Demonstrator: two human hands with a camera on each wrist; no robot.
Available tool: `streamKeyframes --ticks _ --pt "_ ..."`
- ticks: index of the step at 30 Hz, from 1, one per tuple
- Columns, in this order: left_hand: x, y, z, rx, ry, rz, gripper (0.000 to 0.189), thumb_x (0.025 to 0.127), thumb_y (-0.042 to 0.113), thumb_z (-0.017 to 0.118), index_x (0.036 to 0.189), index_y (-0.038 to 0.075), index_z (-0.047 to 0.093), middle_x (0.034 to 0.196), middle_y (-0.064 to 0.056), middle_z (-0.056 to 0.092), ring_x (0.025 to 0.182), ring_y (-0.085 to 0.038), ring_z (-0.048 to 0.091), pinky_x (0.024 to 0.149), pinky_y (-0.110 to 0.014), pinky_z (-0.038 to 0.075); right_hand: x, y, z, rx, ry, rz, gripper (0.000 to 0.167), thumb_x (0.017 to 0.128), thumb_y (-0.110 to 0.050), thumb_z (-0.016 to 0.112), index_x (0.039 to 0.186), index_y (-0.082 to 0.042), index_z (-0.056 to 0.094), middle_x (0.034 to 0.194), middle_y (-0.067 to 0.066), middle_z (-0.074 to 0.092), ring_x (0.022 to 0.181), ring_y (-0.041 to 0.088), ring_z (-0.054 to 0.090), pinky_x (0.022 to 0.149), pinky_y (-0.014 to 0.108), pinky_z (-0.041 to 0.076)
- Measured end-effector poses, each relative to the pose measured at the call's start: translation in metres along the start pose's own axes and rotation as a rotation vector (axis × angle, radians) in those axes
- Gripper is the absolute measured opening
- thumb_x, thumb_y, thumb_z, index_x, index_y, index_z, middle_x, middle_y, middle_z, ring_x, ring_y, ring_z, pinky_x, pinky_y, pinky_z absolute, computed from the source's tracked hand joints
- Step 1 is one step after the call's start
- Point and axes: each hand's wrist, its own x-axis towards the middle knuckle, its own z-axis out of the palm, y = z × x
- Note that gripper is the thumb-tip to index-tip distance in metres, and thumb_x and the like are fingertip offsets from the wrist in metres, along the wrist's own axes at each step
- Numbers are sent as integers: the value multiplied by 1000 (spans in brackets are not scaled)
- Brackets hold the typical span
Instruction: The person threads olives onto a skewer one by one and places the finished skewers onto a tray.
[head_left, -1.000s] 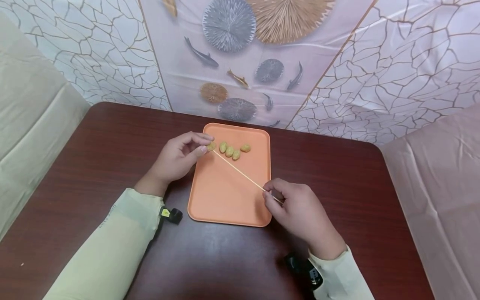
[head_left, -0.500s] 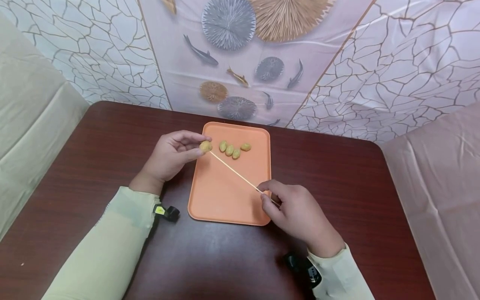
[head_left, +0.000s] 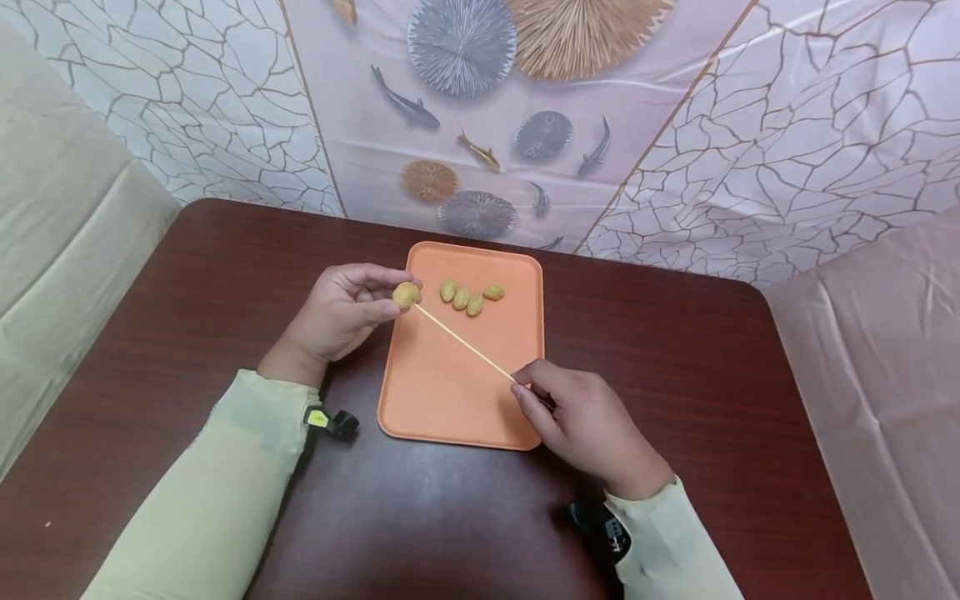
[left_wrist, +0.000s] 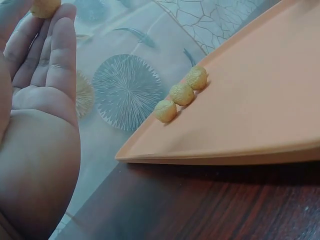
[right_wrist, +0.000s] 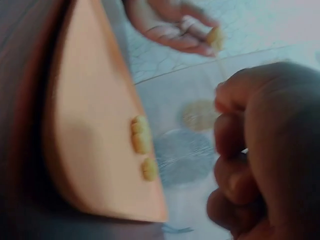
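Note:
My left hand pinches a small yellowish oval ball between thumb and fingertips, over the tray's left edge. The thin pale skewer runs from this ball down to my right hand. Its far end meets the ball; how deep it goes in, I cannot tell. Thumb and curled fingers of the right hand grip the skewer near its other end, at the tray's lower right. Several similar yellowish balls lie on the orange tray. In the right wrist view the curled right-hand fingers hide most of the skewer.
A dark brown table bears the tray. Behind it hangs a patterned cloth with fish and round motifs. A plain light cloth stands at the left and a pinkish one at the right.
My left hand has drawn slightly left with the ball, which now shows more fully outside the fingers. The right hand has shifted slightly left with the skewer. The balls on the tray stay put.

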Motion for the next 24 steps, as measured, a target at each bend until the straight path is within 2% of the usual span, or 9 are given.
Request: streamKeyframes --ticks 6,9,12,17,24 --pt "-1 1 -2 -39 -37 -1 35 92 -3 90 124 11 86 123 -7 85 114 -18 83 98 -29 67 -4 12 17 41 35 -73 3 109 -14 75 106 -16 76 73 -14 57 63 -1 47 60 18 44" --pt "-1 1 -2 -42 -45 -1 37 91 1 92 126 11 85 124 -7 84 115 -19 83 98 -29 67 -5 16 23 46 45 -85 4 111 -17 73 110 -17 76 74 -13 58 63 0 47 60 19 45" --pt "0 2 -2 -34 -52 1 38 90 3 94 126 11 85 124 -7 84 115 -19 82 98 -28 67 -6 17 24 33 44 -71 4 109 -16 75 112 -17 77 75 -13 60 63 0 47 61 20 45" --pt "0 2 -1 -37 -53 6 39 89 3 94 126 11 85 124 -7 84 114 -19 82 97 -29 67 -6 18 24 26 56 -61 13 103 -7 80 113 -16 77 78 -12 63 64 2 50 62 22 48" --pt "-1 2 1 -41 -55 4 39 90 3 94 127 11 85 124 -7 84 115 -18 82 98 -29 67 -6 19 25 21 57 -63 12 103 -9 81 112 -16 78 79 -12 65 64 1 50 62 23 49"
